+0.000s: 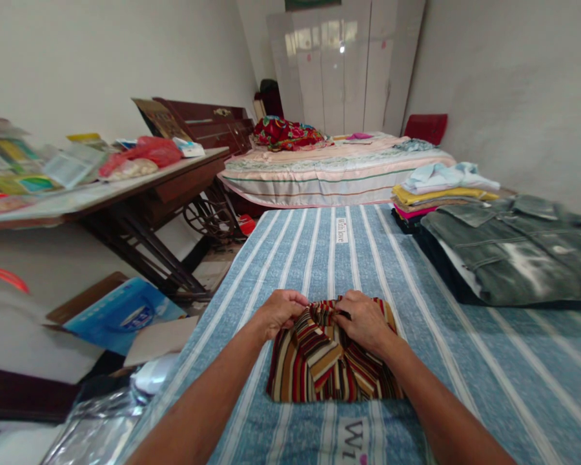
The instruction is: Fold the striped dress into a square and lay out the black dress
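Note:
A striped garment [314, 361] in red, brown, cream and black lies folded into a compact bundle on the blue striped sheet [314, 258] in front of me. At its far left corner, my left hand [281, 311] pinches the gathered edge between thumb and fingers. My right hand [363, 321] grips the same far edge, a little right of the middle, with its fingers curled into the cloth. The fabric bunches between both hands, and its near part lies flat. What kind of garment it is cannot be made out.
To the right lie a folded dark green denim jacket [527, 248] and a stack of folded clothes [445, 187]. A cluttered table [193, 161] stands at left, with a blue box [126, 316] below it. Beyond the sheet is another bed [319, 177].

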Demonstrator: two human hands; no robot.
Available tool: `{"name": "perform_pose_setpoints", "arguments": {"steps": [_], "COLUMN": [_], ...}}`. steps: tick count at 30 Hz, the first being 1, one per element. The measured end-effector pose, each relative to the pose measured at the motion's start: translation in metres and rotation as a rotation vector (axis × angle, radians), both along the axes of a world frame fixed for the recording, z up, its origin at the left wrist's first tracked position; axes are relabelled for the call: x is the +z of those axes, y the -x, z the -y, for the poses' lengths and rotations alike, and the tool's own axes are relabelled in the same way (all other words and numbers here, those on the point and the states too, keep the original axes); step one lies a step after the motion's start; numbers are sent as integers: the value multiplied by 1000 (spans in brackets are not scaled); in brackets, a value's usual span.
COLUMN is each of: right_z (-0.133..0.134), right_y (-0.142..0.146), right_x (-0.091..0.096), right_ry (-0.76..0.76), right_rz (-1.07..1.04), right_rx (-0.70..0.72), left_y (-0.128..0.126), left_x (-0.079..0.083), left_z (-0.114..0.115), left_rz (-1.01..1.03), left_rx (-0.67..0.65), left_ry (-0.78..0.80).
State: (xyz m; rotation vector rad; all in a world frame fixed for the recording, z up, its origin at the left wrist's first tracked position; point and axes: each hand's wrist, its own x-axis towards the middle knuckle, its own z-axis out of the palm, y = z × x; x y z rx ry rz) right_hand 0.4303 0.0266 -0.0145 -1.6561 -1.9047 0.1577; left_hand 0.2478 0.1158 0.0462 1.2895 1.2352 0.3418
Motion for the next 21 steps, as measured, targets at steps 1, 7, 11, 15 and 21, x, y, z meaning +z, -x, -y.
{"name": "perform_pose_setpoints", "arguments": {"steps": [1,7,11,15,21], "right_z": [0,-1,-2,-2,0], "right_y": [0,0,0,0,1], "right_x": [-1,-5,-7,-9,-7], "right_ry": [-8,-85,-144,-164,-133], "right_rz": [-5,-45,-90,-105,-98], "right_rx": [6,25,47,37,30], "left_y": [0,3,5,7,8], "left_x": [1,1,-2,-8,-17], "left_z": [0,2,1,-1,-3], "left_rz": [9,-127,-126,-132,-118], "left_rx": [-15,-108,-172,-271,-342], "left_ry": [3,-111,-112,-172,-276]}}
